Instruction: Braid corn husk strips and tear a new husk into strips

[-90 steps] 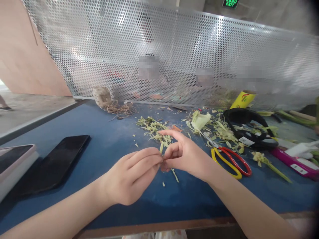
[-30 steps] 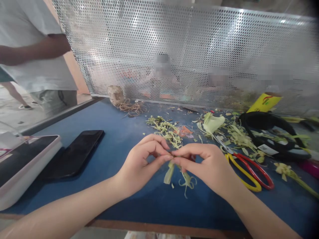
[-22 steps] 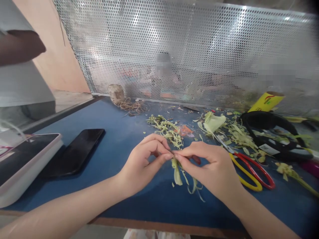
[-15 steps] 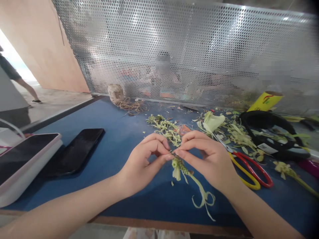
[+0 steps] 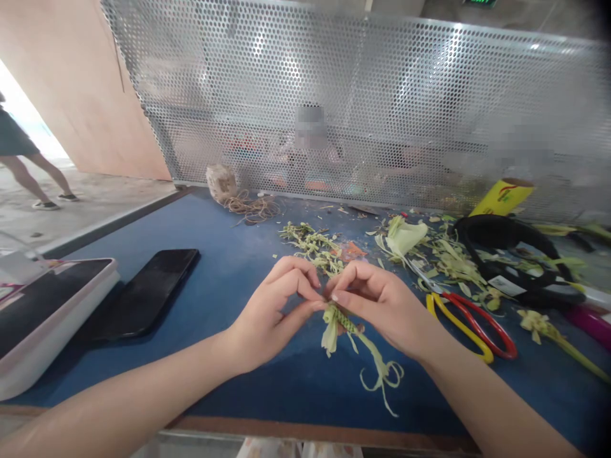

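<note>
A braided piece of pale green plant strips hangs below my fingertips, its loose curled ends trailing down and right above the blue table. My left hand pinches its upper end between thumb and fingers. From the other side, my right hand also pinches at that end, with its fingertips close against the left ones. Exactly what lies between the fingertips is hidden. Beyond the hands lies a heap of knotted green strips. Red and yellow-handled scissors rest right of my right hand.
A phone and a white-edged case lie at left. Twine trails from a spool near the perforated metal screen. Plant scraps, a black headband-like ring and a yellow tube are at right.
My right hand has moved slightly left and its fingers have closed nearer my left fingertips. The braided piece hangs a little further left. A person at far left has stepped further into view.
</note>
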Action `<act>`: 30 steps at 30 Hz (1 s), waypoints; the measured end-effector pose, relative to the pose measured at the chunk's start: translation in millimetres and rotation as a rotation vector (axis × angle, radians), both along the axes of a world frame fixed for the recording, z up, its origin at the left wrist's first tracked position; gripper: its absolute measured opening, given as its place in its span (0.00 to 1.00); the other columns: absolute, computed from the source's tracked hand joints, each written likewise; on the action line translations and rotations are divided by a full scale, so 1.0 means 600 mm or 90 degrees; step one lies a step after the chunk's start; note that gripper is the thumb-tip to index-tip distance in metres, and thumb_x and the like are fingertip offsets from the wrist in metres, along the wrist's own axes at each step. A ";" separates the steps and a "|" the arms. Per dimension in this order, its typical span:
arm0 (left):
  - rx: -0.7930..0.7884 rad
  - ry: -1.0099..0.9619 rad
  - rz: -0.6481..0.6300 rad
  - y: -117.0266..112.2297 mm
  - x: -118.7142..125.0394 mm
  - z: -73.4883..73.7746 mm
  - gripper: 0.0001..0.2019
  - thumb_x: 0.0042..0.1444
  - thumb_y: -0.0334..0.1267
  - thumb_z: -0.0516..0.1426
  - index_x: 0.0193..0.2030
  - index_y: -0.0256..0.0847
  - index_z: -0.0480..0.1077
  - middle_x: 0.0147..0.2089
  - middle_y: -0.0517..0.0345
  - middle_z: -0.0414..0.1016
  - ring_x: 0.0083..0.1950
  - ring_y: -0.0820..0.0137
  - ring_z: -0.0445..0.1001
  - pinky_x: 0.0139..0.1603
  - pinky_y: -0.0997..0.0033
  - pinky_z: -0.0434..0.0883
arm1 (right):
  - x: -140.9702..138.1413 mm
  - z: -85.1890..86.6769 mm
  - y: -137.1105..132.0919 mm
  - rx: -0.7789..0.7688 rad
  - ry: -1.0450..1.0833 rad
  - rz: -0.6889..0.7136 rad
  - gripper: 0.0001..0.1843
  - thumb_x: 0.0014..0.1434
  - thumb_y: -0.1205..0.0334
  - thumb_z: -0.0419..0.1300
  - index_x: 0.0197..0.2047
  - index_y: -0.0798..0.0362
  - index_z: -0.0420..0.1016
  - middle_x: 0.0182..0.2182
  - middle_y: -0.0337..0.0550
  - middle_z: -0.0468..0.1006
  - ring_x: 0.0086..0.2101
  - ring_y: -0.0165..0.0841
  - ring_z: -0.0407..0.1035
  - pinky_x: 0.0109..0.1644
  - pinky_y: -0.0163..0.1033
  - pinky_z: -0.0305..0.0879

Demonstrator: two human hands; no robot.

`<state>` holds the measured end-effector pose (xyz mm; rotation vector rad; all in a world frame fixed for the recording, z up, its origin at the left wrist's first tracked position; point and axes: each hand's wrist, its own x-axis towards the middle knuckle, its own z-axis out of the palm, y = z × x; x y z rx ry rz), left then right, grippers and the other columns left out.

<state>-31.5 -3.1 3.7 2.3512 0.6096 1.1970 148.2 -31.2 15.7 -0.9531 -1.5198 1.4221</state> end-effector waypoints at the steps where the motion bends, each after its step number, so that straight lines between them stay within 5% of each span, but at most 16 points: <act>1: 0.024 0.010 -0.008 0.001 -0.001 -0.001 0.05 0.54 0.28 0.53 0.29 0.39 0.63 0.37 0.56 0.62 0.40 0.71 0.65 0.42 0.70 0.65 | 0.000 0.002 0.000 -0.006 -0.014 -0.008 0.07 0.55 0.62 0.57 0.29 0.53 0.62 0.23 0.34 0.68 0.24 0.24 0.66 0.26 0.30 0.62; 6: 0.125 0.053 -0.039 0.005 -0.005 -0.003 0.04 0.55 0.28 0.52 0.32 0.41 0.63 0.37 0.55 0.64 0.40 0.70 0.64 0.43 0.67 0.65 | 0.000 0.008 -0.002 -0.005 -0.077 -0.029 0.07 0.55 0.63 0.56 0.28 0.54 0.62 0.19 0.31 0.66 0.21 0.22 0.64 0.24 0.29 0.61; 12: 0.130 0.052 -0.039 0.005 -0.006 -0.004 0.04 0.55 0.28 0.52 0.33 0.41 0.63 0.36 0.56 0.64 0.38 0.71 0.66 0.39 0.70 0.66 | 0.000 0.007 0.000 0.010 -0.071 -0.024 0.06 0.53 0.65 0.57 0.28 0.54 0.62 0.20 0.31 0.64 0.21 0.22 0.62 0.26 0.29 0.61; 24: -0.125 0.063 0.055 0.010 0.015 0.004 0.03 0.54 0.32 0.51 0.31 0.39 0.63 0.32 0.59 0.65 0.31 0.74 0.65 0.32 0.73 0.67 | -0.004 -0.008 0.008 0.081 -0.140 -0.146 0.06 0.53 0.63 0.55 0.28 0.53 0.62 0.22 0.32 0.64 0.20 0.22 0.58 0.22 0.28 0.57; 30: -0.149 0.083 0.095 0.020 0.017 0.004 0.04 0.54 0.33 0.52 0.29 0.39 0.64 0.31 0.61 0.67 0.31 0.75 0.67 0.31 0.76 0.66 | -0.006 -0.014 0.021 0.055 -0.122 -0.152 0.07 0.53 0.61 0.55 0.27 0.53 0.62 0.19 0.31 0.63 0.20 0.23 0.60 0.22 0.29 0.59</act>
